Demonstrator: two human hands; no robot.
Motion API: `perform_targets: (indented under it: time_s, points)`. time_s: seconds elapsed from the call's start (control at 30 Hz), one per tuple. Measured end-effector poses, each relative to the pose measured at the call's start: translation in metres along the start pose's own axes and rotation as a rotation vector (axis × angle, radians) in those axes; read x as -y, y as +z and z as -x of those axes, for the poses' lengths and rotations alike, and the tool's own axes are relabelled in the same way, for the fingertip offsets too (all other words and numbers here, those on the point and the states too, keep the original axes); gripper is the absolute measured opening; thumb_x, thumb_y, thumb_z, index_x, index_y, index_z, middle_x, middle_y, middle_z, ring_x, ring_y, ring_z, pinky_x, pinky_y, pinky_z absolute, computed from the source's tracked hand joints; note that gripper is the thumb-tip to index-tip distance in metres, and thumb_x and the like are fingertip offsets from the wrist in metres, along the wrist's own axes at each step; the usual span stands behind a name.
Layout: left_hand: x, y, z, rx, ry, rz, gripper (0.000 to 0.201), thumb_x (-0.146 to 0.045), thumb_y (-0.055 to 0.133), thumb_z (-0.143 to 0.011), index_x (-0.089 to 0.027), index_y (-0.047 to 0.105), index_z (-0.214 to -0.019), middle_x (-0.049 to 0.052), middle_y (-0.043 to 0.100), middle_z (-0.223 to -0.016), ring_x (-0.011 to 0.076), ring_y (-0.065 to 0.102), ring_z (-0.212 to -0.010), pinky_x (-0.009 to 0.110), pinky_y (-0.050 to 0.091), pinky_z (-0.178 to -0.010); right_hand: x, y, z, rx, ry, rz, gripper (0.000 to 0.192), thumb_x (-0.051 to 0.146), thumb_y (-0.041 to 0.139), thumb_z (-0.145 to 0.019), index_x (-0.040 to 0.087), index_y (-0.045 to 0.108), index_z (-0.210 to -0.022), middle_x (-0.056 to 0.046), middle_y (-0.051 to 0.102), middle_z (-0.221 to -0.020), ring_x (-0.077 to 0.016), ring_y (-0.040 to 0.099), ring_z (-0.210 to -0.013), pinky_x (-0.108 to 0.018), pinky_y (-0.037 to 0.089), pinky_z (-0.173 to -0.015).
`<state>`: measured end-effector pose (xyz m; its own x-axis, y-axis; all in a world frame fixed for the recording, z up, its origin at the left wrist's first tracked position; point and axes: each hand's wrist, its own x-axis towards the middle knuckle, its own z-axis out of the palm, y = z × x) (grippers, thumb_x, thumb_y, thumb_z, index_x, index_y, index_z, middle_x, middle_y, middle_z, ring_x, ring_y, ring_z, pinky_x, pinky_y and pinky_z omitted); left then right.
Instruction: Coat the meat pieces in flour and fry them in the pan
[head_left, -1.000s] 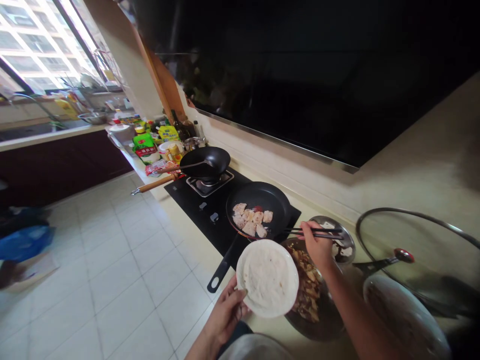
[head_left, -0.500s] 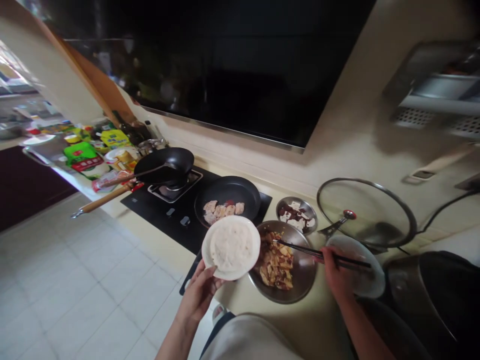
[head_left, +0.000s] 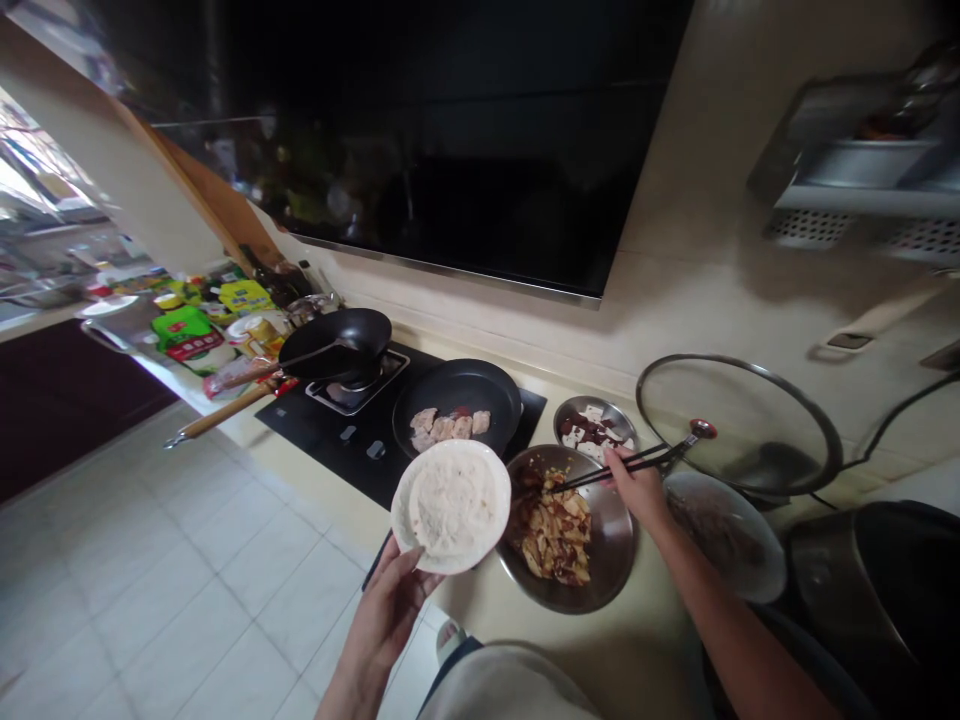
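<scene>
Left hand (head_left: pixel 394 590): grasping a round white bowl (head_left: pixel 459 563) by its near left rim, thumb at the edge, fingers beneath; contents, pale powder (head_left: pixel 454 500) with an uneven surface. Bowl held up off the cream-coloured counter (head_left: pixel 480 605), overlapping in view the near edge of the frying pan and just beside the steel basin. Right hand (head_left: pixel 636 490): closed around a pair of long black chopsticks (head_left: pixel 583 480), tips pointing left over the basin at the upper edge of the food; whether they pinch a piece cannot be told. One wide, round stainless-steel basin (head_left: pixel 615 545), holding brown and yellowish cooked pieces (head_left: pixel 559 535) heaped toward its left side. One small, round metal dish (head_left: pixel 618 416), just behind the basin, with white and dark red pieces. One flat, round black frying pan (head_left: pixel 480 385), on a black hob (head_left: pixel 322 430), holding several pale pieces (head_left: pixel 444 430). One deep black wok (head_left: pixel 364 330) with a wooden handle, on the farther burner, left of the pan. One round glass lid (head_left: pixel 727 405) with metal rim, upright near the wall. One translucent oval dish (head_left: pixel 765 545), right of the right forearm, contents indistinct. One green-and-white packet (head_left: pixel 191 335), among other packets at far left.
</scene>
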<state>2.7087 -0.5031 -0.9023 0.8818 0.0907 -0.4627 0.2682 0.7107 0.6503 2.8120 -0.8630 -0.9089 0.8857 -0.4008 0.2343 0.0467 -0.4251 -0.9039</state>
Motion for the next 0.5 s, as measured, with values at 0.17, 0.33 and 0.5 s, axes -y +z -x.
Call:
perform_targets:
  time_s: [0.17,0.33,0.5]
  points:
    - [0.009,-0.001,0.004,-0.001,-0.032,-0.013,0.060,-0.009,0.076,-0.064,-0.022,0.060,-0.120,0.004,0.074,-0.098,0.0181,0.071,-0.073,0.032,0.062,-0.070,-0.005,-0.016,0.018,0.068,0.039,-0.029,0.042,0.064,0.059,-0.073,0.023,0.065,-0.072,-0.003,0.070,-0.061,-0.0222,0.067,-0.051,-0.033,0.056,-0.050]
    - [0.020,0.000,0.001,0.020,-0.054,-0.050,0.065,-0.011,0.077,-0.065,-0.023,0.055,-0.125,0.005,0.073,-0.100,0.0187,0.071,-0.072,0.032,0.062,-0.066,-0.013,-0.017,0.047,-0.023,0.069,-0.047,0.045,0.069,0.056,-0.074,0.025,0.061,-0.068,-0.005,0.071,-0.063,-0.0255,0.069,-0.056,-0.037,0.057,-0.058]
    - [0.028,0.003,-0.005,0.041,-0.085,-0.068,0.059,-0.011,0.076,-0.068,-0.022,0.054,-0.122,0.004,0.074,-0.096,0.0179,0.070,-0.071,0.033,0.062,-0.068,-0.026,-0.038,0.065,-0.238,0.105,-0.070,0.049,0.072,0.051,-0.077,0.024,0.057,-0.069,-0.009,0.068,-0.057,-0.0273,0.067,-0.051,-0.041,0.055,-0.059]
